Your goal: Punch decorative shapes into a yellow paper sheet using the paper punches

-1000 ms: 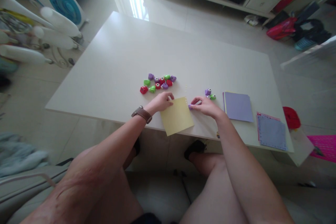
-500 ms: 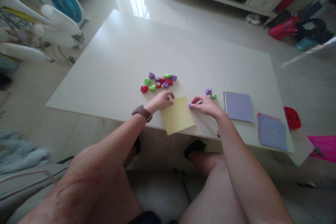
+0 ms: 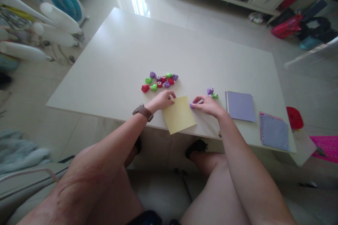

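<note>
My left hand [image 3: 166, 100] pinches the upper left edge of a square yellow sheet of paper [image 3: 179, 115], whose lower corner hangs past the table's front edge. Small cut-outs show along its upper right corner. Between the thumb and fingers of my right hand [image 3: 204, 105] is a small purple craft punch [image 3: 192, 106], held against the sheet's right edge. Most of the punch is hidden by the fingers. Beyond my left hand lies a cluster of red, green and purple craft punches [image 3: 160, 81]. A few more punches [image 3: 212, 93] sit just past my right hand.
Right of my hand lies a stack of purple paper [image 3: 241, 106], with a blue-grey sheet with a punched border [image 3: 274, 132] on a reddish one beyond it. Tiny paper bits dot the white table [image 3: 126, 49]. My knees are below its front edge.
The yellow sheet has turned very slightly, its lower corner shifting a little right and up. Both hands keep their grips almost in place.
</note>
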The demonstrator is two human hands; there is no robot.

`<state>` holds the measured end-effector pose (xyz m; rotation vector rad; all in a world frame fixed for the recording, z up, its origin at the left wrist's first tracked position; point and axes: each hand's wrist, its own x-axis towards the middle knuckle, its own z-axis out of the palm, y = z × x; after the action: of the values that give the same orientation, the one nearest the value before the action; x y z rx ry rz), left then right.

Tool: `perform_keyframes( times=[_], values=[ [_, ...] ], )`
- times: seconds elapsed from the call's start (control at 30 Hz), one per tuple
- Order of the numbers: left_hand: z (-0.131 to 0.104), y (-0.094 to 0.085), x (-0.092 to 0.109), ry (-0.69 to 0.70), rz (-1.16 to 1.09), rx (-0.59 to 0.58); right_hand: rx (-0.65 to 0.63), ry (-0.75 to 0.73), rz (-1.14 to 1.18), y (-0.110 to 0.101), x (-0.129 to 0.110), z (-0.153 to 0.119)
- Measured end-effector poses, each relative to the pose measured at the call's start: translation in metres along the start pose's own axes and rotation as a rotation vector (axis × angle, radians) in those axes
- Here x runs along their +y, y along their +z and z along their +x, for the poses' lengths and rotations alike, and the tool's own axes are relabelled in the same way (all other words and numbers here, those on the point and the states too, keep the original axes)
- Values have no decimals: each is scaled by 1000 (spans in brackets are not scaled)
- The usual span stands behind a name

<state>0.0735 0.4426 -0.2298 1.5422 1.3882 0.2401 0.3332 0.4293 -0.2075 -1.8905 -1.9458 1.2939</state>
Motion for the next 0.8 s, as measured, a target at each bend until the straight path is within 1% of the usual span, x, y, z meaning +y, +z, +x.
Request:
perform_keyframes(
  times=[0.67, 0.8],
  values=[
    [0, -2, 1, -14, -77, -22, 9, 10, -1, 0, -2, -1],
    [1, -2, 0, 2, -75, -46, 9, 10, -6, 1, -2, -1]
  ],
)
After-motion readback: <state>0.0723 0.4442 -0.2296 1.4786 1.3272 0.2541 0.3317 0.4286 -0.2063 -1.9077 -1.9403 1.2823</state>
